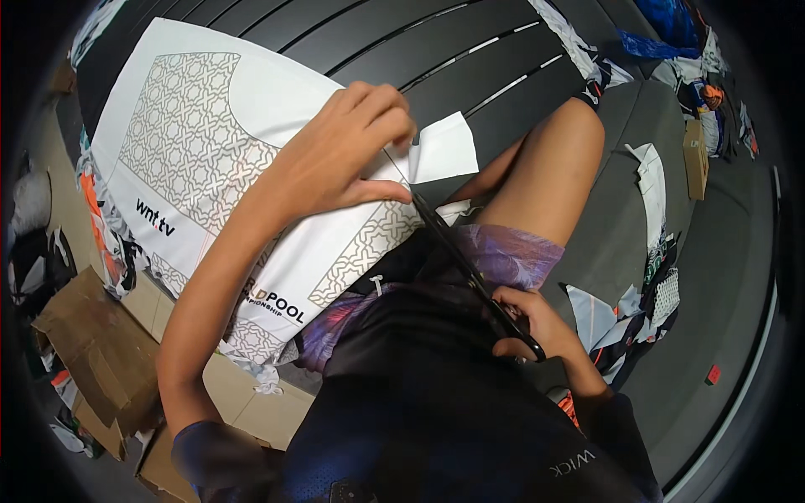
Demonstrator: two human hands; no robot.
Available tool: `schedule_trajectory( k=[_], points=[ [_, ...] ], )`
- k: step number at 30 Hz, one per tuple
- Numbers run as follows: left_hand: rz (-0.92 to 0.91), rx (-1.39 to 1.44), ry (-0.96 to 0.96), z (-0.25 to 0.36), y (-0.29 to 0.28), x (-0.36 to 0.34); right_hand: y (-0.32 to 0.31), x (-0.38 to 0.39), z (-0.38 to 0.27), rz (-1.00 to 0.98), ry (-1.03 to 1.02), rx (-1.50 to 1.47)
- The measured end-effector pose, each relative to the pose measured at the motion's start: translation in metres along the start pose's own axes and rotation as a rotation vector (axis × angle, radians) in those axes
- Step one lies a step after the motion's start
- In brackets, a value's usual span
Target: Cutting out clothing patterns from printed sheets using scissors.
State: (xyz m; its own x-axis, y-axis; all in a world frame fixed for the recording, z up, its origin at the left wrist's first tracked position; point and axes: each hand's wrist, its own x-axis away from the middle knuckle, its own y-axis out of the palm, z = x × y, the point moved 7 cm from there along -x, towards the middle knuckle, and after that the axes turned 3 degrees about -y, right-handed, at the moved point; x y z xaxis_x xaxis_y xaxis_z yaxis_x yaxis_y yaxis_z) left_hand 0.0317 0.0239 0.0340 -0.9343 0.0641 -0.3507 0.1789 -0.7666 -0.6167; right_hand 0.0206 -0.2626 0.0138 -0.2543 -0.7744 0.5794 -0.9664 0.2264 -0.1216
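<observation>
A white printed fabric piece [193, 126] with a grey geometric pattern and lettering lies on the dark slatted surface and across my lap. My left hand [344, 151] grips its right part, fingers curled and thumb stretched along it beside the scissor tips. My right hand [541, 327] is closed on the handles of long black scissors [457, 251], whose blades point up-left to the fabric edge just by my left thumb. A small white offcut [444, 147] sits to the right of that edge.
Grey padded seating [688, 277] on the right bears fabric scraps [587, 314]. A folded white strip [650, 184] lies beside my leg. Cardboard [96, 352] is on the tiled floor at left, near more scraps. Blue plastic [658, 38] and a small red item [713, 375] are at right.
</observation>
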Motion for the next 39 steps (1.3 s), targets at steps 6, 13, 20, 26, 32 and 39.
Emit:
schedule_trajectory(
  k=[6, 13, 20, 26, 32, 39],
  points=[
    [-0.308, -0.130, -0.029, -0.003, 0.014, 0.006, 0.009, -0.005, -0.002, -0.030, 0.037, -0.110],
    [-0.237, -0.085, -0.004, -0.004, 0.014, 0.008, 0.008, -0.015, -0.006, 0.063, 0.050, 0.124],
    [-0.241, -0.124, -0.001, -0.006, 0.016, 0.010, 0.010, -0.020, -0.016, 0.145, 0.008, 0.186],
    [-0.234, -0.302, 0.036, -0.008, 0.018, 0.013, 0.015, -0.022, -0.019, 0.186, -0.052, 0.234],
    [-0.229, -0.381, 0.024, -0.018, 0.018, 0.011, 0.015, -0.027, -0.020, 0.215, -0.028, 0.203],
    [-0.174, -0.450, 0.074, -0.022, 0.011, 0.006, 0.007, -0.030, -0.026, 0.191, 0.020, 0.211]
  ],
)
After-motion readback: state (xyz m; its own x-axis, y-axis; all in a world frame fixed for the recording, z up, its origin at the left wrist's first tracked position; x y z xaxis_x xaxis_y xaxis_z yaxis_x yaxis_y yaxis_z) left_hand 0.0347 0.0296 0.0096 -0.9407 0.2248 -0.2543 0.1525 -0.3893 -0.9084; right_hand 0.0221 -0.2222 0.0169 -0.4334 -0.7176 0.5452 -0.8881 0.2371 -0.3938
